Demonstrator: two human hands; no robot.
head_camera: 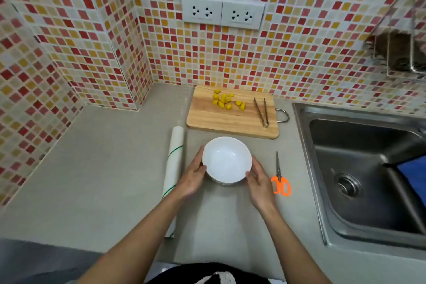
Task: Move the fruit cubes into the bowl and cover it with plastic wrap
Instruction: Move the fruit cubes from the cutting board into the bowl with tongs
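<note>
A white bowl (227, 159) stands empty on the grey counter, on a sheet of clear plastic wrap pulled out from the roll (174, 168) at its left. My left hand (193, 174) holds the bowl's left side and my right hand (259, 182) holds its right side, fingers curved against the wall. Several yellow fruit cubes (227, 100) lie on the far part of a wooden cutting board (230, 120) behind the bowl. Metal tongs (261, 110) lie on the board's right side.
Scissors with orange handles (280, 178) lie to the right of my right hand. A steel sink (364, 173) fills the right side. Mosaic tiled walls with sockets (222, 12) close the back and left.
</note>
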